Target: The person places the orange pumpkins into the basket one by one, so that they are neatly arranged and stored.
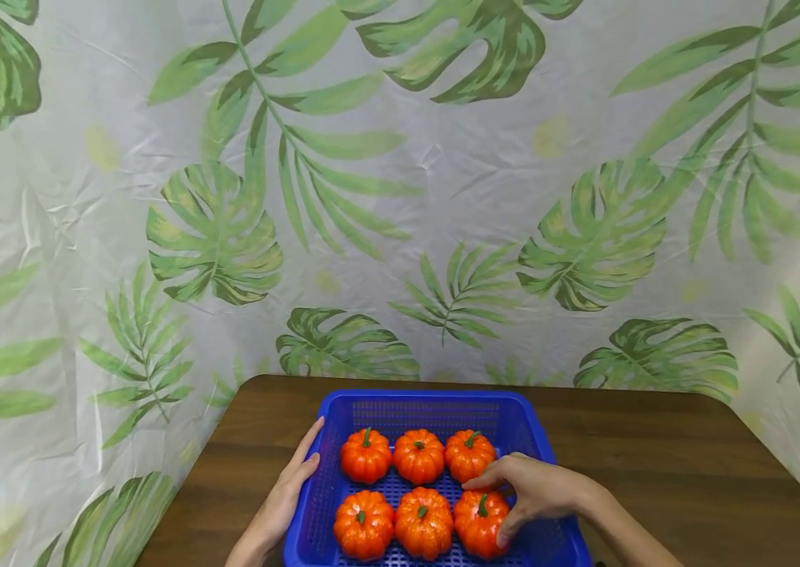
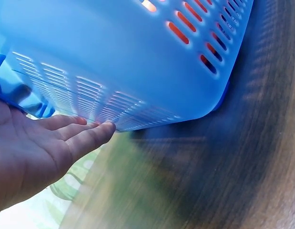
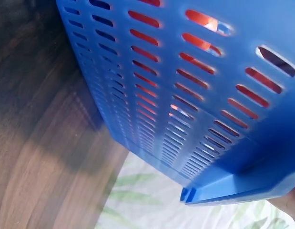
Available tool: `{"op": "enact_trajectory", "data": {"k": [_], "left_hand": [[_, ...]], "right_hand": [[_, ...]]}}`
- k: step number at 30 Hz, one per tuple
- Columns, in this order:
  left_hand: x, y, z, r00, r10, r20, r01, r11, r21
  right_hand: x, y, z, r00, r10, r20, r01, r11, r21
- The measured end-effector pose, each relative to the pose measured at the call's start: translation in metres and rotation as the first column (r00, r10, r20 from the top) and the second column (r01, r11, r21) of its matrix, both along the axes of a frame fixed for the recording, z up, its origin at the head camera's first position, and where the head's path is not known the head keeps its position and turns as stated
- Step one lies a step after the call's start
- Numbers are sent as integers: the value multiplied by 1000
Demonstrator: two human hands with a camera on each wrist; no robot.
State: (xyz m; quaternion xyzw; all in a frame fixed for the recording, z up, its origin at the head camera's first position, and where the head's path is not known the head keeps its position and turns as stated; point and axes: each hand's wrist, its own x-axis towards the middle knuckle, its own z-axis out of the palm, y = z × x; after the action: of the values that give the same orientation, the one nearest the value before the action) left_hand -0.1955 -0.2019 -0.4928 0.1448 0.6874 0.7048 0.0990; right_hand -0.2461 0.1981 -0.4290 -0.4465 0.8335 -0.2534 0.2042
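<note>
A blue plastic basket point(image 1: 542, 437) with slotted walls holds several small orange pumpkins in two rows. My left hand point(image 1: 294, 484) rests against the basket's left side, and its fingers lie straight along the wall in the left wrist view. Inside the basket, my right hand point(image 1: 538, 488) grips the near right pumpkin point(image 1: 471, 524), thumb on its near side and fingers at its far side. Just beyond those fingers sits the far right pumpkin point(image 1: 469, 453). In the right wrist view the basket wall point(image 3: 161, 95) hides most of that hand.
The basket stands on a dark brown wooden table point(image 1: 655, 457). Behind it hangs a pale curtain point(image 1: 442, 197) printed with green leaves. Other pumpkins, such as the near middle pumpkin point(image 1: 424, 524) and the far left pumpkin point(image 1: 365, 457), sit close by with green stems upward.
</note>
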Motion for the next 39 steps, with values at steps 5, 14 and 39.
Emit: {"op": "enact_trajectory", "data": {"k": [5, 14, 39], "left_hand": [[1, 0, 1, 1000, 10, 26, -10, 1000, 5], [3, 1, 2, 1000, 16, 23, -17, 1000, 22], [-3, 4, 3, 998, -34, 49, 32, 999, 43]], "right_hand": [[-2, -3, 1, 999, -6, 46, 6, 1000, 7], [-4, -7, 4, 998, -52, 45, 49, 996, 69], [23, 18, 15, 939, -152, -307, 138, 988, -68]]}}
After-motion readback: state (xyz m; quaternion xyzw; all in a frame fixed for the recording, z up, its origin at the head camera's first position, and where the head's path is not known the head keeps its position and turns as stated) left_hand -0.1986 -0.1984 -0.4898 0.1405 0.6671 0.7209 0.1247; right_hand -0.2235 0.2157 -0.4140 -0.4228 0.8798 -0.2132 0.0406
